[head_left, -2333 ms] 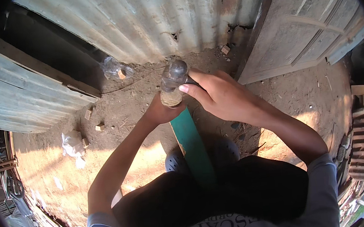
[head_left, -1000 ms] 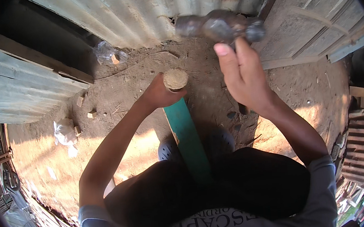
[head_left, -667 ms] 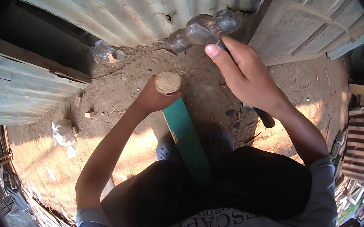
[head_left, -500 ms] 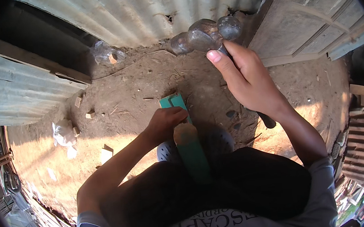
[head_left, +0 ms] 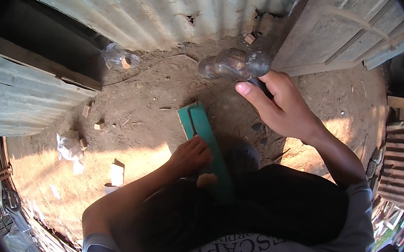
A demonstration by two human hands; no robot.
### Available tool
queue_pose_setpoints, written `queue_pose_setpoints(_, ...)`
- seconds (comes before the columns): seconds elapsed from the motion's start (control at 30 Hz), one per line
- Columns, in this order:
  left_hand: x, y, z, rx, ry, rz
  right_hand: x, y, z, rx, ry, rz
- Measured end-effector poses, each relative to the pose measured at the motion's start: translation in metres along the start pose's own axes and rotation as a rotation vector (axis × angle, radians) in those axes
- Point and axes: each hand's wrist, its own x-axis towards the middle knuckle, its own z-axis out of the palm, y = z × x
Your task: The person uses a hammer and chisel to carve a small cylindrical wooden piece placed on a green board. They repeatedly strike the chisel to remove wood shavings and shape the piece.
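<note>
Beneath the left hand (head_left: pixel 190 156), a long, narrow, green-painted wooden board (head_left: pixel 204 120) stretched away from the person, its long axis running from between the legs to a far end slightly left of straight ahead. That hand was the nearer one, low over the board, its fingers curled closed on a tan, round-ended handle (head_left: pixel 206 180) whose butt showed just behind it, on the person's side. Ahead of the same hand, a thin, dark, hooked line (head_left: pixel 192 121) ran along the board toward the far end; whether it was a blade or a cut could not be told. The right hand, well apart to the right and farther out, was wrapped around the dark shaft of a heavy, grey-brown metal ball-headed hammer (head_left: pixel 234 65), thumb along it. The hammer's head lay crosswise, beyond the board's far end and mostly to its right, apart from the left hand.
</note>
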Motion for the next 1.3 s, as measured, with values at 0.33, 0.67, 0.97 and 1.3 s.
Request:
queue_pose_setpoints(0.33, 0.005, -0.011, -0.007, -0.054, -0.069, 0.072, -0.017, 0.022, -0.002, -0.006, 0.029, 0.034)
queue_pose_setpoints(0.67, 0.058, -0.022, 0.014, -0.381, 0.009, 0.069, -0.017, 0.024, -0.002, 0.092, 0.025, 0.160)
queue_pose_setpoints(0.97, 0.082, -0.020, 0.033, -0.469, -0.171, 0.102, -0.017, 0.031, -0.004, 0.122, 0.050, 0.195)
queue_pose_setpoints(1.3, 0.073, -0.022, 0.007, -0.528, -0.110, -0.069, -0.021, 0.034, -0.006, 0.105, 0.037, 0.157)
